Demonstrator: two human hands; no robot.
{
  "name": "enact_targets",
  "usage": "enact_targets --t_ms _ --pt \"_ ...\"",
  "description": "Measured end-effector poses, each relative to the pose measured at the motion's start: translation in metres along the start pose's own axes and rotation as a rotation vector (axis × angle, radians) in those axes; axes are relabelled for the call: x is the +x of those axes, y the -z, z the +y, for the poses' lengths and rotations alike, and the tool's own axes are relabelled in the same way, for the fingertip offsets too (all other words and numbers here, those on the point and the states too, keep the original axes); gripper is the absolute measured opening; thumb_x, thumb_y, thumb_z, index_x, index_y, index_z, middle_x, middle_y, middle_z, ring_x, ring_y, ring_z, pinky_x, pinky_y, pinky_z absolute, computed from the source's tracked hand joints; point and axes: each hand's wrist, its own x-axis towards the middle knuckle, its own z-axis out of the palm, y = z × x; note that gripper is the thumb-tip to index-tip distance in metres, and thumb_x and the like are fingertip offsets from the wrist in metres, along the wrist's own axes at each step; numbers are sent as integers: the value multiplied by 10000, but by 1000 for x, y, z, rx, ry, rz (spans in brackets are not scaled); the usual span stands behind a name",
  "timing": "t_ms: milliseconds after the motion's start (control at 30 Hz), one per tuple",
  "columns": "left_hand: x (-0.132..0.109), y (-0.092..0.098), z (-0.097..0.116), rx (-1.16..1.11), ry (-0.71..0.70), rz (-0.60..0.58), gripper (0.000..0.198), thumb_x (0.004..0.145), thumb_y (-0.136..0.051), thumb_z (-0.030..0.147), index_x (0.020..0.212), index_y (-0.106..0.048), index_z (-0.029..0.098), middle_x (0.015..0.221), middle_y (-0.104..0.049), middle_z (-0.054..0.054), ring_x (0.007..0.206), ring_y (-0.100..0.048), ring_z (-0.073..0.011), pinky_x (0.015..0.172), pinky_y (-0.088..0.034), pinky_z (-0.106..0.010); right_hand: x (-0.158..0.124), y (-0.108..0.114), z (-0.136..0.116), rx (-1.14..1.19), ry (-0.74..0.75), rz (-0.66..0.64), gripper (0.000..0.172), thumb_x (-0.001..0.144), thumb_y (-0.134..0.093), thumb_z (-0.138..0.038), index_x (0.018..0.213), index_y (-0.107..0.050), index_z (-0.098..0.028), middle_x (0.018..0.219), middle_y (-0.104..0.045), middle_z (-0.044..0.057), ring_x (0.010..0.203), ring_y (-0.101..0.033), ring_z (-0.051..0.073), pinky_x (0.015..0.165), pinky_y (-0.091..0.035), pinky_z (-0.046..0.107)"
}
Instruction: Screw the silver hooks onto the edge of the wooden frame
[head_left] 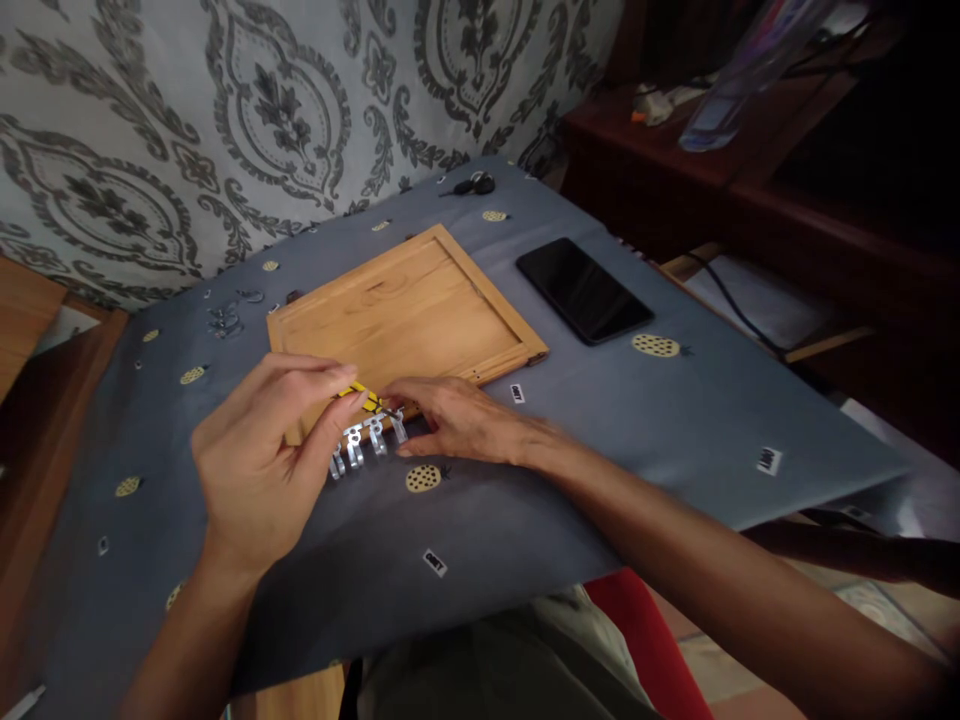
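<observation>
The left hand (pixel 259 455) is curled, with its thumb and forefinger pinched on a small yellow-and-black tool (pixel 361 396) that pokes out from the fingertips toward the right hand (pixel 457 420). That hand lies palm down on the grey cloth (pixel 637 430), its fingertips meeting the tool's far end; whether they grip anything cannot be told. Directly between and just below both sets of fingertips sits a row of metal hooks (pixel 365 442), lying along the near edge of a wooden board (pixel 420 305) that stretches away beyond the hands. A dark phone (pixel 583 290) lies past the right hand, well apart, and small metal parts (pixel 225 318) rest beyond the left hand.
</observation>
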Motion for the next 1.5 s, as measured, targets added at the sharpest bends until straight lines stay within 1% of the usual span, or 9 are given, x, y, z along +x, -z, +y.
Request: enact_targets --t_ms 133,233,400,533,667,767,967,1233,1500 --pt "0 -1 2 -22 5 -4 258 864 -683 98 1000 -696 317 931 -728 18 834 -707 -172 739 -619 -353 -1 1 0 1 -6 2 515 794 -780 -276 1261 -578 -199 1160 -708 66 933 -669 205 792 -466 314" --pt "0 -1 0 -35 23 -9 293 858 -688 85 1021 -699 328 951 -733 25 860 -703 -170 768 -616 -357 0 0 1 -3 9 6 521 797 -776 -273 1271 -574 -200 1164 -707 68 926 -666 203 781 -462 310" --pt "-1 -2 -5 -79 44 -7 295 851 -699 88 1026 -707 326 961 -735 37 855 -704 -156 750 -615 -334 0 -3 4 -9 34 31 515 790 -784 -263 1258 -581 -193 1138 -712 66 921 -661 201 777 -452 304" --pt "2 -2 -10 -173 48 -37 292 859 -682 63 1006 -709 314 972 -742 30 880 -703 -157 764 -609 -352 1 -4 4 -8 21 28 513 786 -783 -276 1252 -580 -209 1120 -716 56 904 -662 196 760 -450 298" --pt "3 -1 -16 -262 52 -60 275 856 -693 77 991 -708 316 957 -743 20 887 -700 -175 724 -599 -375 0 -3 3 4 9 18 507 785 -782 -289 1245 -581 -218 1110 -717 51 884 -662 194 746 -454 300" --pt "3 -3 -18 -250 58 -46 265 867 -682 90 995 -703 321 945 -734 14 883 -694 -172 728 -602 -378 0 -2 3 1 5 20 508 789 -779 -282 1251 -584 -201 1116 -717 62 898 -664 202 758 -459 309" --pt "1 -8 -13 -90 49 48 255 852 -713 129 986 -693 345 921 -694 9 841 -677 -173 715 -617 -385 1 -1 1 2 1 14 529 785 -780 -283 1269 -580 -214 1194 -703 71 1008 -661 227 841 -465 331" --pt "0 -6 -12 -121 29 13 283 853 -691 73 991 -693 320 934 -716 17 869 -683 -167 720 -588 -374 1 -1 2 9 6 10 534 785 -781 -272 1272 -581 -185 1166 -709 76 968 -662 216 802 -464 316" --pt "-1 -5 -15 -153 51 15 238 862 -694 118 960 -693 335 934 -730 27 878 -696 -184 716 -596 -391 1 -2 3 -4 1 15 485 788 -781 -284 1228 -586 -216 1139 -711 56 929 -662 205 779 -457 309"
